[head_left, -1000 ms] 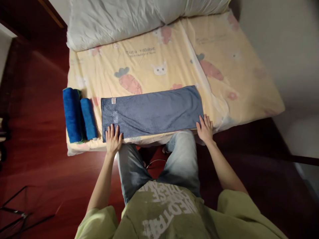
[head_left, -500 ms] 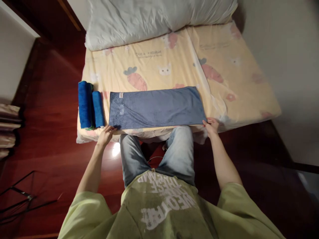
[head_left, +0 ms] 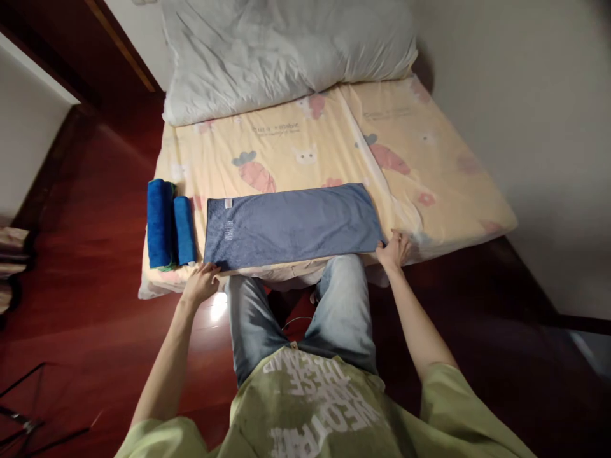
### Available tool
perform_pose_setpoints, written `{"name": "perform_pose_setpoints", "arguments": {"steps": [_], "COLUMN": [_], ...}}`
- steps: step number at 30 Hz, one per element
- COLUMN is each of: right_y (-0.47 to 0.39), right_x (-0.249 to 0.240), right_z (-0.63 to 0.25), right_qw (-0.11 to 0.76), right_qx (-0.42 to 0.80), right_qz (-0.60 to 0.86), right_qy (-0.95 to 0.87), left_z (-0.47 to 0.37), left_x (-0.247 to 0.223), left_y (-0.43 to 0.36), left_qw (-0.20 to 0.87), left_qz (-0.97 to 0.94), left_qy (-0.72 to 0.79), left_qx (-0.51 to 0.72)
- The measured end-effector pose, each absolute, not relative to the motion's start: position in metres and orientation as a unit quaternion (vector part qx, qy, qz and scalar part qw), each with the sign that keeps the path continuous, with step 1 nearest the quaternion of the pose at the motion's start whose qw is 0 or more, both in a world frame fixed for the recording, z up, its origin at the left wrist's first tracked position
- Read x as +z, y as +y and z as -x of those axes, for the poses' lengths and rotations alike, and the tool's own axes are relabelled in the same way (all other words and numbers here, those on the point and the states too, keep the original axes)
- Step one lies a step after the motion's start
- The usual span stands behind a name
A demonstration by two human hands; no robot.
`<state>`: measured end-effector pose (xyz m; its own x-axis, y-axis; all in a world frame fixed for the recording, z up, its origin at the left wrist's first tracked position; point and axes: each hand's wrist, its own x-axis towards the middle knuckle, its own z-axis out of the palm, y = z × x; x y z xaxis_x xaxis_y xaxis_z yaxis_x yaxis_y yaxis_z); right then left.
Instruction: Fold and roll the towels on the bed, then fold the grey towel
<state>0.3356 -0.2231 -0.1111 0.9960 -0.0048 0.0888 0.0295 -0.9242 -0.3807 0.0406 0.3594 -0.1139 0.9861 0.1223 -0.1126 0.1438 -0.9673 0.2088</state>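
A grey-blue towel [head_left: 296, 222] lies flat in a long strip along the near edge of the bed, with a small white label and pale lettering at its left end. My left hand [head_left: 203, 283] is at the near left corner, its fingertips closed on the edge. At the near right corner, my right hand [head_left: 394, 249] pinches the towel, the other fingers raised off to the right. Left of the towel, a thick rolled blue towel [head_left: 160, 222] and a smaller blue roll [head_left: 184, 229] lie side by side.
The bed [head_left: 305, 127] has a yellow sheet printed with carrots and rabbits. A bulky pale quilt [head_left: 286, 57] covers its far end. A wall [head_left: 515, 95] stands to the right. On the dark red floor at lower left are thin black stand legs [head_left: 28, 423].
The view has tilted up a little, so the bed and towels appear lower. Both hands remain at the towel's near corners, and the towel lies as before.
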Motion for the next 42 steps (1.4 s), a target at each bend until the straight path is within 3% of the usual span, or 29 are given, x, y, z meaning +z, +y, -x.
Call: {"name": "perform_pose_setpoints", "arguments": {"steps": [5, 11, 15, 20, 27, 34, 42], "right_y": [-0.108, 0.014, -0.011, -0.110, -0.186, -0.118, 0.041], "right_x": [-0.079, -0.099, -0.123, -0.141, -0.149, -0.114, -0.115], "right_z": [-0.308, -0.283, -0.304, -0.355, -0.383, -0.352, -0.336], "right_qw": [0.239, 0.258, 0.247, 0.264, 0.140, 0.107, 0.212], "right_qx": [0.035, 0.144, 0.150, 0.093, 0.091, 0.031, 0.112], "right_qz": [0.950, 0.900, 0.914, 0.943, 0.981, 0.982, 0.903], "right_qy": [-0.199, -0.321, -0.284, -0.180, -0.103, -0.152, -0.356], "left_z": [-0.115, -0.193, -0.176, -0.139, -0.109, -0.118, -0.240], "left_x": [-0.113, -0.126, -0.124, -0.126, -0.151, -0.127, -0.116], "left_y": [0.273, 0.195, 0.231, 0.295, 0.333, 0.304, 0.231], "left_qw": [0.156, 0.207, 0.195, 0.180, 0.143, 0.130, 0.146], "left_qz": [-0.985, -0.975, -0.973, -0.954, -0.943, -0.948, -0.982], "left_qy": [0.060, 0.069, 0.123, 0.228, 0.287, 0.288, 0.116], "left_qx": [0.039, 0.051, 0.026, 0.074, 0.087, 0.040, -0.010]}}
